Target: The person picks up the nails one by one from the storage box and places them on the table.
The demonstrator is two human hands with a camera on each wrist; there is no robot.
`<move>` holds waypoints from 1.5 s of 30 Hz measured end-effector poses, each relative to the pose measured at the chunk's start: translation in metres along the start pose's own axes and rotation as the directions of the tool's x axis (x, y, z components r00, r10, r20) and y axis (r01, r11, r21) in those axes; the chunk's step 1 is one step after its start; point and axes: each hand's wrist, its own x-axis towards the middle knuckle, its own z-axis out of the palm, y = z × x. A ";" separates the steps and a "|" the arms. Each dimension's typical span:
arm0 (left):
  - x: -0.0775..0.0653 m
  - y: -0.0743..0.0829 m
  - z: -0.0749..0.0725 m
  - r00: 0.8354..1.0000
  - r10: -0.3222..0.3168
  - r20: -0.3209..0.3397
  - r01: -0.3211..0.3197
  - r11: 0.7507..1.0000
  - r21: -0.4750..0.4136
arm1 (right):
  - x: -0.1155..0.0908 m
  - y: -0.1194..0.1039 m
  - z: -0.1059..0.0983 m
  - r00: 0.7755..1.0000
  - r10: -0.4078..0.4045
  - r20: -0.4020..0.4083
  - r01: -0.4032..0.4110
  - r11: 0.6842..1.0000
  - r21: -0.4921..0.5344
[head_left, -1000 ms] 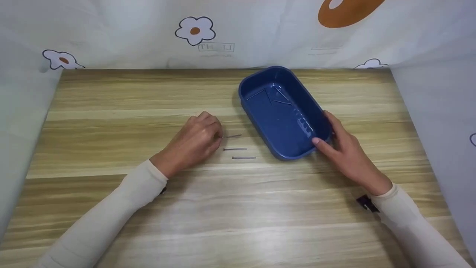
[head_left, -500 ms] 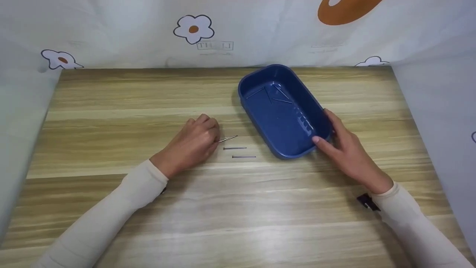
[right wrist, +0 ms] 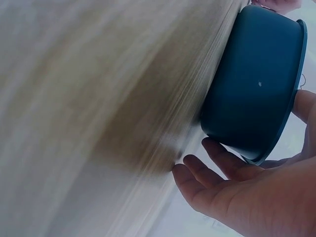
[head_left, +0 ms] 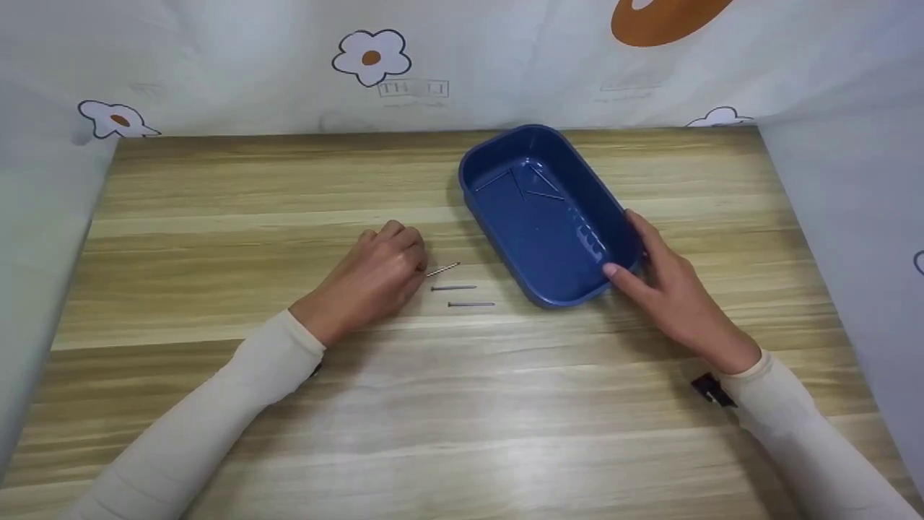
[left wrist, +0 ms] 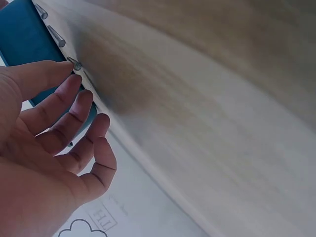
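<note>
In the head view, my left hand (head_left: 368, 278) is left of the blue plastic box, fingers bent. Its thumb and index fingertips pinch a steel nail (head_left: 445, 269) near its head; the left wrist view has the nail head (left wrist: 77, 65) right at the thumb tip. Two more nails lie roughly parallel closer to me, one nail (head_left: 453, 288) above another nail (head_left: 471, 304). My right hand (head_left: 675, 300) grips the near right corner of the box (head_left: 538, 249), thumb over the rim and fingers along the outside. In the right wrist view, fingertips (right wrist: 212, 143) reach under the box's lower edge.
Several thin nails, among them one nail (head_left: 546, 195), lie scattered on the box floor toward its far end. The wood-grain table (head_left: 462, 419) meets a pale flower-print sheet (head_left: 253, 72) at the back, with pale sheeting on both sides.
The nail at my left fingertips has turned to a steeper slant, and its tip has shifted slightly left. My right hand keeps its grip on the box, which stays in place.
</note>
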 end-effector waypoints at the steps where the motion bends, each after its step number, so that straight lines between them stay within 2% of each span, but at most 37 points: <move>1: 0.001 0.000 -0.001 1.000 -0.007 -0.004 0.007 1.000 -0.012 | 0.000 0.000 0.000 1.000 -0.002 -0.001 0.002 1.000 0.000; 11: 0.016 0.009 -0.015 0.992 -0.087 -0.091 0.072 0.984 -0.160 | 0.000 0.000 0.000 1.000 -0.001 -0.006 0.002 1.000 0.001; 20: 0.038 0.018 -0.024 0.988 -0.076 -0.137 0.050 0.983 -0.179 | 0.000 0.001 0.000 1.000 -0.008 -0.002 0.008 1.000 -0.003; 27: 0.058 0.024 -0.023 0.991 -0.047 -0.129 0.028 0.988 -0.151 | 0.000 0.001 0.000 1.000 -0.007 0.000 0.007 1.000 0.003; 39: 0.078 0.028 -0.019 0.996 -0.038 -0.085 0.024 0.987 -0.162 | 0.001 0.000 0.000 1.000 -0.002 -0.006 0.002 1.000 0.003; 45: 0.092 0.029 -0.016 0.998 -0.037 -0.055 0.029 0.991 -0.134 | 0.000 0.000 0.000 1.000 -0.001 -0.004 0.001 1.000 0.001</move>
